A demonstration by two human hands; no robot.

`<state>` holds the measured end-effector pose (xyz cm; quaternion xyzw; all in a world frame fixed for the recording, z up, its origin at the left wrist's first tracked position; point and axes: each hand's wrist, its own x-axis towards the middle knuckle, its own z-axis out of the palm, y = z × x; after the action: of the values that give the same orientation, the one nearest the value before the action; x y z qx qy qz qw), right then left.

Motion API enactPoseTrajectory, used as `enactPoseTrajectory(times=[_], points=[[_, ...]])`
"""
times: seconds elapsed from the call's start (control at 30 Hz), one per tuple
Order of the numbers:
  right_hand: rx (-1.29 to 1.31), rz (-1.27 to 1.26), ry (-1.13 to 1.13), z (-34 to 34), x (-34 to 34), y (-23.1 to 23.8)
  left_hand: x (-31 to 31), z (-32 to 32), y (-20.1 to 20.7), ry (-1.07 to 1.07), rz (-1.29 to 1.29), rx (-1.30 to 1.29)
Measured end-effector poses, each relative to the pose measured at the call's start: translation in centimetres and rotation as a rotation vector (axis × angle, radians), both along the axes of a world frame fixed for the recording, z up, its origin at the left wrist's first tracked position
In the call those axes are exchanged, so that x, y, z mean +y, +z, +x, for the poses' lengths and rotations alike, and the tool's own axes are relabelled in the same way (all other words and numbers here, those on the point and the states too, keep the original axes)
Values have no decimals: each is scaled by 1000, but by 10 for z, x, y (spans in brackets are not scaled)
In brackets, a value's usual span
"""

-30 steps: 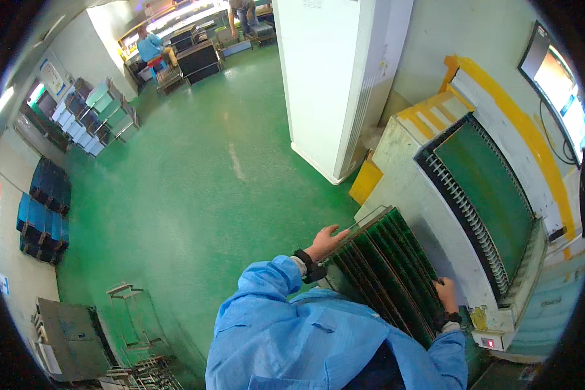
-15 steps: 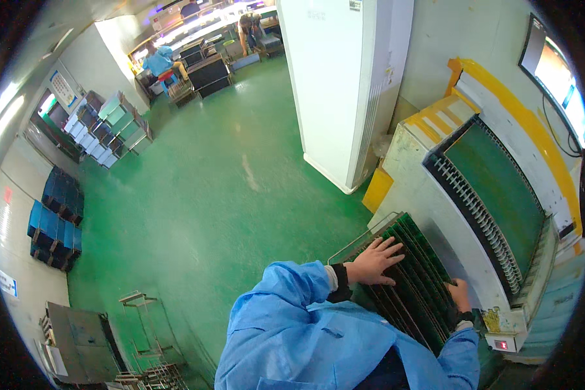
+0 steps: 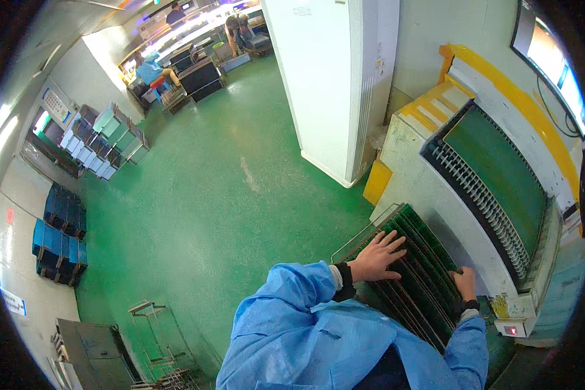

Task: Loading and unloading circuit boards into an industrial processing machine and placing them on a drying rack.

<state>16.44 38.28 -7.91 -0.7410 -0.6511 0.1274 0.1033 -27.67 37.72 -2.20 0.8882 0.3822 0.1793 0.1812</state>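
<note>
A wire rack (image 3: 364, 242) stands at the lower right, filled with several thin dark green panels (image 3: 429, 242) that look like circuit boards standing on edge. My left hand (image 3: 378, 260) rests on the panels' upper edges, its fingers spread. At the panels' right end, my right hand (image 3: 464, 283) is closed around the edge of a green panel; its fingertips are partly hidden. Blue sleeves with dark cuffs cover both forearms, and my body hides the rack's near part.
Right of the rack is a machine (image 3: 409, 159) with a green panel (image 3: 497, 172) lying between toothed black edges. A tall white cabinet (image 3: 318, 84) stands ahead. Blue bins (image 3: 62, 240) and a metal frame (image 3: 146, 309) are on the left. People sit at a lit bench (image 3: 201, 36) far off.
The whole view has shifted slightly. Both hands keep nearly the same places on the panels, with the left still spread and the right still at their end.
</note>
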Motion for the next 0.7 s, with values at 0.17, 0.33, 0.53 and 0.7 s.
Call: enactPoseTrajectory(times=[0.17,0.33,0.53,0.7], points=[[28,-36,-69,-11,-3,12,0,0,-3,1,18,-21],[40,-57,-103,-23,-4,25,1,0,-6,-2,14,-7],[53,-25,-102,-20,-7,23,2,2,-7,-6,4,-12],[24,-102,-143,-23,-4,28,2,1,-7,-7,21,-29]])
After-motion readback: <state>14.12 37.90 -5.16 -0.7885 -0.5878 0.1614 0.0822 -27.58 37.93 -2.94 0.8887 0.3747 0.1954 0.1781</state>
